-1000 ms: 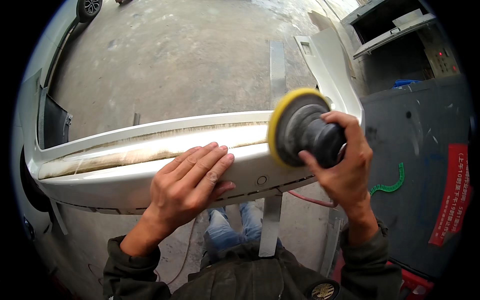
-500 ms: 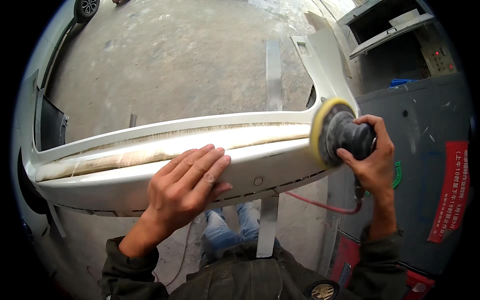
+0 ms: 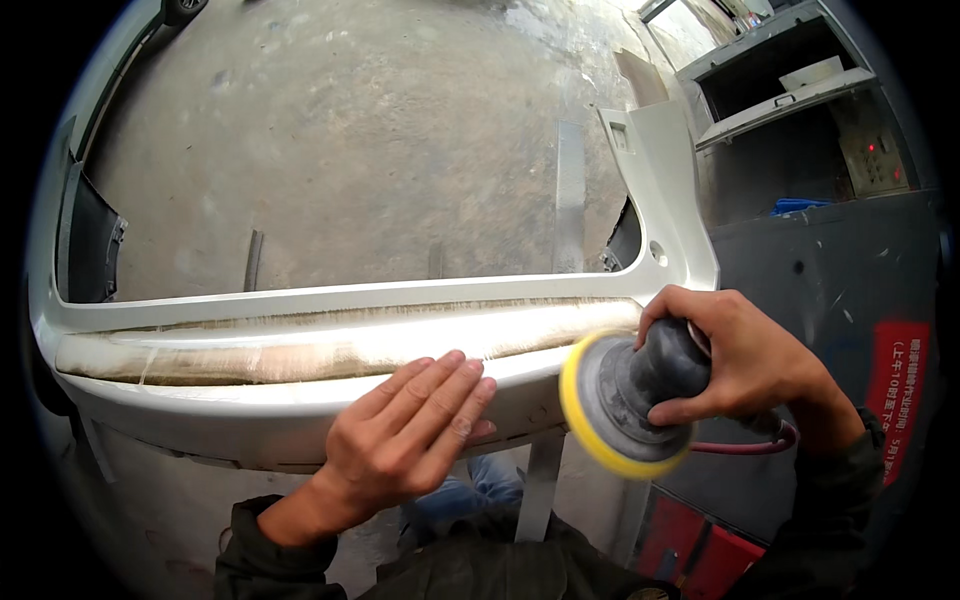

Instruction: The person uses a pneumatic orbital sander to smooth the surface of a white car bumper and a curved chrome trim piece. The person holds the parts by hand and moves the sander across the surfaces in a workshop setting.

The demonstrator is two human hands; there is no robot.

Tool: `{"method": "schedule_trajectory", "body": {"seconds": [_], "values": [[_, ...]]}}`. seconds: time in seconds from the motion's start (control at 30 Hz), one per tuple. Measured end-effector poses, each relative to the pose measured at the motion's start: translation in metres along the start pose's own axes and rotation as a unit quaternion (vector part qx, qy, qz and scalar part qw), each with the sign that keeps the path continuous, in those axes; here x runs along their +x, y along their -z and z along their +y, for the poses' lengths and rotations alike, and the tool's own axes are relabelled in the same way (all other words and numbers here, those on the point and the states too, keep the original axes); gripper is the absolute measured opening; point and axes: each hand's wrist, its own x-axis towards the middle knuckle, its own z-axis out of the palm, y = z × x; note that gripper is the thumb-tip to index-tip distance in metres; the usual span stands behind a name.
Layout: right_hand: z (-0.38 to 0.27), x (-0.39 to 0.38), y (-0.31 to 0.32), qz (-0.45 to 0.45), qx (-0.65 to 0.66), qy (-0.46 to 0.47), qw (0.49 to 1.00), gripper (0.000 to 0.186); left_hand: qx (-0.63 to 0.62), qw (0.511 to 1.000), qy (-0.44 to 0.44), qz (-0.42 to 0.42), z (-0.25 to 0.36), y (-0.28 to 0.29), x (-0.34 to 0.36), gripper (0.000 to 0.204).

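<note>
A white car bumper (image 3: 250, 410) lies crosswise in front of me, with a scuffed, brownish strip (image 3: 270, 362) along its upper face. My left hand (image 3: 405, 430) rests on the bumper near its middle, fingers stretched out and holding nothing. Wrapped around the black head of a disc sander (image 3: 630, 390) with a yellow-edged pad is my right hand (image 3: 750, 350). The sander is tilted at the bumper's near right side, its pad edge facing left and toward me. Whether the pad's face touches the bumper is hidden.
A red hose (image 3: 750, 447) trails from the sander. Metal stand bars (image 3: 542, 485) show below and beyond the bumper. On the right are a dark panel (image 3: 760, 260) with a red sign (image 3: 905, 390) and a cabinet (image 3: 790, 105). A car wheel (image 3: 184, 10) appears far left.
The sander in my right hand has moved left and nearer to me, and its pad has turned downward. My left hand stays on the bumper. The view has shifted slightly.
</note>
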Motion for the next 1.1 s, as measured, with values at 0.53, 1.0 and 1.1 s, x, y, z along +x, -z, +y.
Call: {"method": "schedule_trajectory", "body": {"seconds": [0.53,1.0,1.1], "values": [[-0.046,0.026,0.008,-0.077,-0.027,-0.119,0.990,0.064,-0.027,0.998,-0.006,0.052,-0.009,-0.003,-0.007,0.027],[-0.023,0.023,0.004,-0.067,-0.035,-0.094,0.993,0.068,-0.005,0.998,-0.016,0.062,-0.008,-0.008,-0.006,0.014],[-0.040,0.029,0.005,-0.063,-0.046,-0.081,0.994,0.068,-0.016,0.998,-0.006,0.064,-0.006,-0.004,-0.003,0.013]]}}
